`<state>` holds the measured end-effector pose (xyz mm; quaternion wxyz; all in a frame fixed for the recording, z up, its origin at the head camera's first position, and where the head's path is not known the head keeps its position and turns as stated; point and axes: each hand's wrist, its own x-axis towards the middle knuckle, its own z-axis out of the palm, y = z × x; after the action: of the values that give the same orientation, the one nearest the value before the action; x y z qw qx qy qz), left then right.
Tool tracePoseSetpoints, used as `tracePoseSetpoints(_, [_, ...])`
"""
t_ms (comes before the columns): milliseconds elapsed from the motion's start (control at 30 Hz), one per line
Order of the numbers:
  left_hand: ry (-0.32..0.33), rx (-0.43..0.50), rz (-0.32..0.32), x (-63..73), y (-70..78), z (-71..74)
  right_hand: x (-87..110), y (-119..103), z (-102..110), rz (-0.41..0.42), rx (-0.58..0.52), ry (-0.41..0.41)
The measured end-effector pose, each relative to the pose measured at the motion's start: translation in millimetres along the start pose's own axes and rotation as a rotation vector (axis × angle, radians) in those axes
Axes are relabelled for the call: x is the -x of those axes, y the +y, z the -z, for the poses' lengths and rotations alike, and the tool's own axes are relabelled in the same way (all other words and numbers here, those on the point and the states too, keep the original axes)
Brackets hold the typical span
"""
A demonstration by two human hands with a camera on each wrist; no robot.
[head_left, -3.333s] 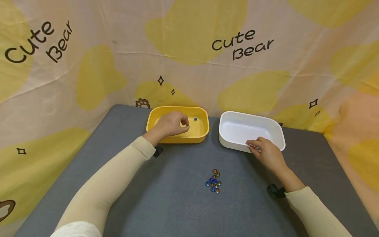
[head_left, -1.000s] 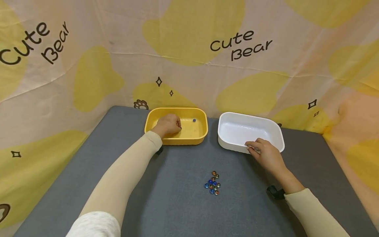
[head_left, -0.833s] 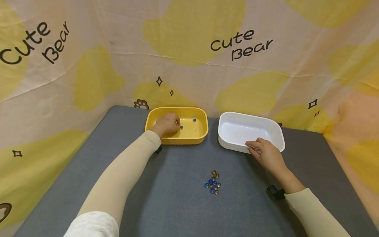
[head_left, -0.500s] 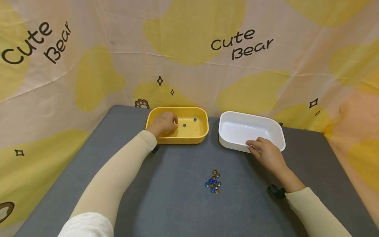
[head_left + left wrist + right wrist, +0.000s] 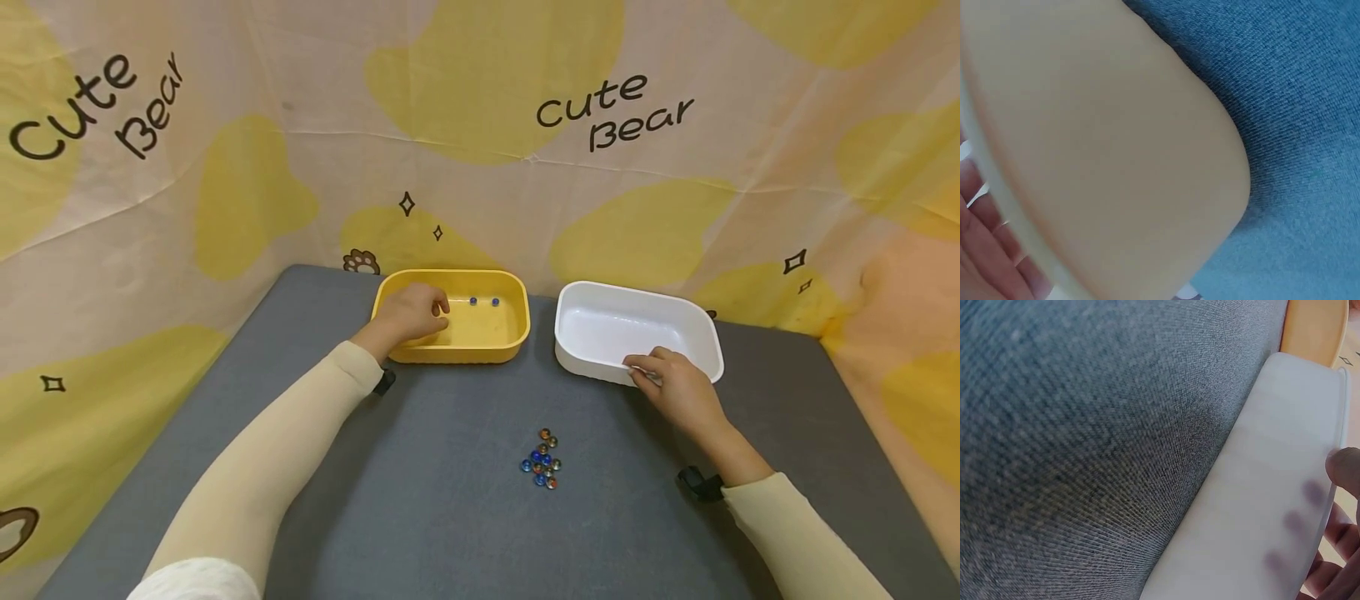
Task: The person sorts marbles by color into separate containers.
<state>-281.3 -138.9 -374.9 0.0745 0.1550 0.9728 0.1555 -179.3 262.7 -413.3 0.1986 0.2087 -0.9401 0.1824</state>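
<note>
My left hand (image 5: 408, 317) hangs over the left side of a yellow plastic tub (image 5: 480, 356), fingers loosely bent and thumb apart from them, with nothing between. Inside the tub, two blue marbles (image 5: 473, 301) lie side by side toward the far wall. My right hand (image 5: 678, 396) holds the near rim of a white tub (image 5: 600, 321). In the right wrist view its thumb (image 5: 1344, 469) is on the outer side, while the other fingertips show as dark spots through the wall. The left wrist view is mostly filled by the yellow tub's outer wall (image 5: 1116, 156).
A cluster of glass marbles (image 5: 546, 460), blue, orange and greenish, lies on the grey table (image 5: 450, 517) in front of the tubs. Behind the tubs hangs a printed cloth backdrop (image 5: 480, 125). A narrow gap separates the two tubs.
The left hand lowered a blue marble into the yellow tub and let go. That marble rolled back beside the other one, and the hand drew slightly left. The right hand stayed put.
</note>
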Motion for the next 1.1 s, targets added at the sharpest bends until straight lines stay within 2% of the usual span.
tracePoseSetpoints(400, [0.098,-0.014,-0.018,21.7,13.1,1.6,1.1,2,-3,-0.012,0.001,-0.004])
tracePoseSetpoints(767, [0.211,-0.027,-0.009,47.2,37.3,1.9,0.3,1,-3,-0.008,0.000,0.005])
tracePoseSetpoints(933, [0.260,-0.010,-0.031,57.4,45.4,-1.0,-0.6,0,-2,-0.005,0.004,0.006])
tracePoseSetpoints(1100, [0.264,0.007,-0.049,68.0,54.4,-6.1,-1.3,1,-2,-0.006,0.002,0.004])
